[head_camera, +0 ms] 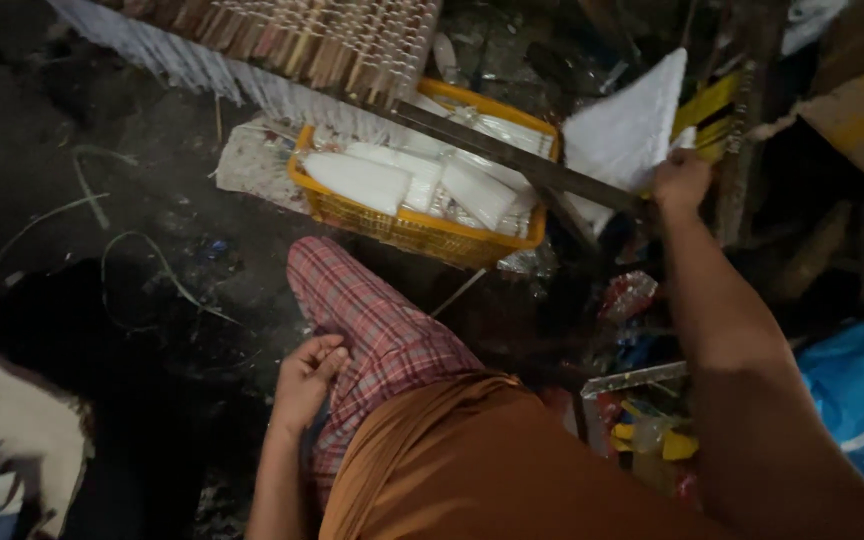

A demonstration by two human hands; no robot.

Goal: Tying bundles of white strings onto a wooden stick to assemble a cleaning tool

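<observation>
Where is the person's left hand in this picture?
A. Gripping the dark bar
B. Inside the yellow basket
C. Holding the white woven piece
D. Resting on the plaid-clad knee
D: the left hand lies on the plaid-clad knee, apart from the yellow basket, while the right hand is raised at the end of the dark bar beside the white woven piece.
</observation>
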